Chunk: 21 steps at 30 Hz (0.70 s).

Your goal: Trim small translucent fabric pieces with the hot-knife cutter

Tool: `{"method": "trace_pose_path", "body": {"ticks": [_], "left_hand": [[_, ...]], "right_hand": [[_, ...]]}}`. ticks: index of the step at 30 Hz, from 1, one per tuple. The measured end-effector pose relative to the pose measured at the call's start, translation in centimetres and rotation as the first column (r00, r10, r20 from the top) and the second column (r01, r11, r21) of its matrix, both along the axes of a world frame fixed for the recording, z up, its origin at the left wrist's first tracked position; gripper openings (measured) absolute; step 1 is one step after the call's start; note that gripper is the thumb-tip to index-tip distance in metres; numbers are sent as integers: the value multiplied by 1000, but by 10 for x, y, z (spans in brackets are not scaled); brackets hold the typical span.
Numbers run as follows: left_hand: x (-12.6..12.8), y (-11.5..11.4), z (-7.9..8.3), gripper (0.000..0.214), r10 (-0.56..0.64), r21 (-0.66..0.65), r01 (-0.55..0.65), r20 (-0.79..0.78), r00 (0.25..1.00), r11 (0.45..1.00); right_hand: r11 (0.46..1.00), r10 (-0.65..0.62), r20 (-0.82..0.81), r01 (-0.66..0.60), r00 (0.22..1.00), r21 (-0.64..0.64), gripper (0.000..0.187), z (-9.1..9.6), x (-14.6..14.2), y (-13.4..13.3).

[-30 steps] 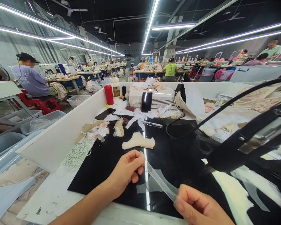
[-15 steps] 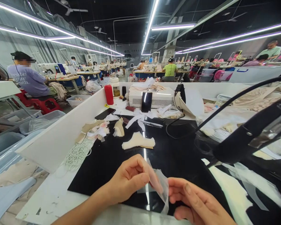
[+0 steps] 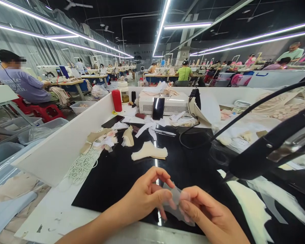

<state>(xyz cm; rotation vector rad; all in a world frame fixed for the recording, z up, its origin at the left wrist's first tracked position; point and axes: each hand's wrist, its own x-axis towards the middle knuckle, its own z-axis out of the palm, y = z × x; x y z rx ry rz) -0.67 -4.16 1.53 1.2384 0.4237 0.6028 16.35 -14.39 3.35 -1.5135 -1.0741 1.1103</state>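
Evidently, the right hand (image 3: 212, 213) pinches limp, translucent film (image 3: 176, 195) between its fingers (image 3: 190, 207); the left hand (image 3: 142, 195) curves loosely beside it, its grip unclear. Beneath spreads glossy black worktop (image 3: 112, 186), carrying notched cream fabric (image 3: 148, 150) and tangled pale-green cord (image 3: 83, 166) beyond.

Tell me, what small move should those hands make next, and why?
Perhaps the left hand should gently close its thumb and forefinger on the near edge of the sheer piece. The right hand seems to pinch it already, while the left thumb and forefinger stand apart, so a second grip would likely steady something so thin.
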Motion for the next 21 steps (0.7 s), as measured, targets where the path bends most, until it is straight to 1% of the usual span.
{"method": "trace_pose_path", "body": {"ticks": [2, 4, 6, 8, 10, 12, 13, 15, 17, 19, 21], "left_hand": [[2, 0, -3, 55, -36, -61, 33, -55, 998, 998], [2, -1, -2, 49, -68, -107, 55, -127, 990, 993], [3, -3, 0, 44, -52, -120, 30, -187, 981, 992], [3, -5, 2, 40, 6, -103, -30, -231, 973, 994], [4, -5, 2, 35, 56, -69, -77, -265, 963, 995], [4, -6, 1, 29, 72, -31, -85, -297, 952, 996], [5, -6, 1, 26, 75, -9, -82, -313, 947, 997], [5, -6, 0, 21, 92, 36, -85, -344, 935, 996], [4, -7, 0, 18, 130, 83, -106, -381, 916, 991], [2, -7, 0, 17, 178, 164, -117, -438, 881, 980], [-1, -8, 0, 13, 243, 310, -90, -501, 830, 946]], "right_hand": [[1000, 1, -6, -1, 1000, 7, 45, -4, 0, 2], [1000, -20, 5, 20, 1000, 9, 41, -10, 1, 3], [998, -59, 22, 58, 998, 27, 40, -16, 3, 3], [994, -96, 42, 94, 994, 51, 44, -21, 7, 1], [993, -112, 113, 106, 987, 52, 40, -23, 11, -3], [995, -101, 227, 93, 969, 47, 32, -24, 14, -6], [996, -90, 281, 78, 956, 53, 31, -24, 16, -6], [995, -75, 351, 45, 933, 93, 30, -25, 18, -6], [989, -82, 385, 27, 919, 147, 28, -27, 20, -4], [980, -96, 411, 13, 906, 199, 25, -31, 21, -2], [970, -104, 444, -8, 890, 244, 21, -36, 22, 0]]}}
